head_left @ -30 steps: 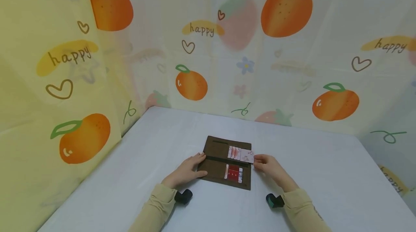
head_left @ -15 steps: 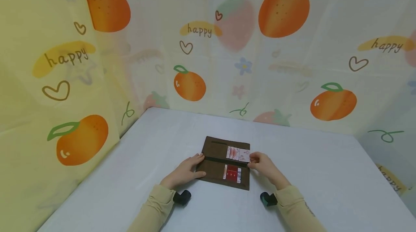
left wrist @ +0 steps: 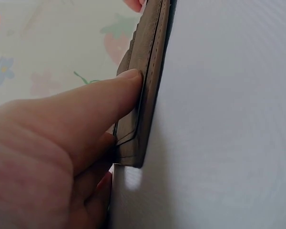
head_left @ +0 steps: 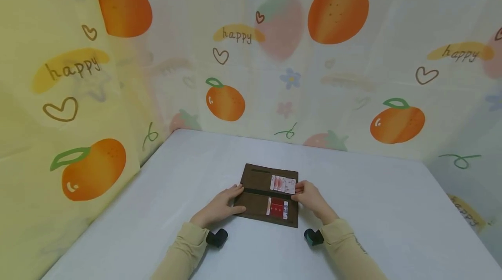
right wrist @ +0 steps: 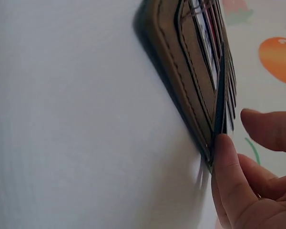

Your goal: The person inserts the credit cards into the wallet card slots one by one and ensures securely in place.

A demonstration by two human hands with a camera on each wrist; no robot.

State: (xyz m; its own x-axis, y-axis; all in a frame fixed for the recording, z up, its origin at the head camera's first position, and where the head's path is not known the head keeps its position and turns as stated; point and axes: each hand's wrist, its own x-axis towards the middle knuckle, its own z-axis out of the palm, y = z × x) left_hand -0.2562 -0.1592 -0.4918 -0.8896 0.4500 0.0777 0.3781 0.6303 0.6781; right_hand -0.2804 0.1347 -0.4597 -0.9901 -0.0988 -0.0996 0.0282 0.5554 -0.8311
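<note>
An opened brown wallet (head_left: pixel 255 180) lies on the table, its fold running left to right. Pink and white cards (head_left: pixel 290 186) fill slots on the far half's right side. Red and white cards (head_left: pixel 277 208) sit in the near half. My left hand (head_left: pixel 215 208) rests on the wallet's left edge; in the left wrist view its thumb (left wrist: pixel 126 88) lies on the wallet's inner face. My right hand (head_left: pixel 311 199) is at the right edge beside the pink cards. In the right wrist view one digit (right wrist: pixel 226 152) touches the wallet's edge and another is raised apart from it.
A white tablecloth (head_left: pixel 211 153) covers the table. Behind and to the left hang fruit-printed curtains (head_left: pixel 176 18). Each wrist wears a small black camera mount, such as the left wrist's mount (head_left: pixel 217 238).
The outermost pink card, sticking out past the wallet's right edge before, now sits inside that edge. My right hand has moved left with it. My left hand stays on the wallet.
</note>
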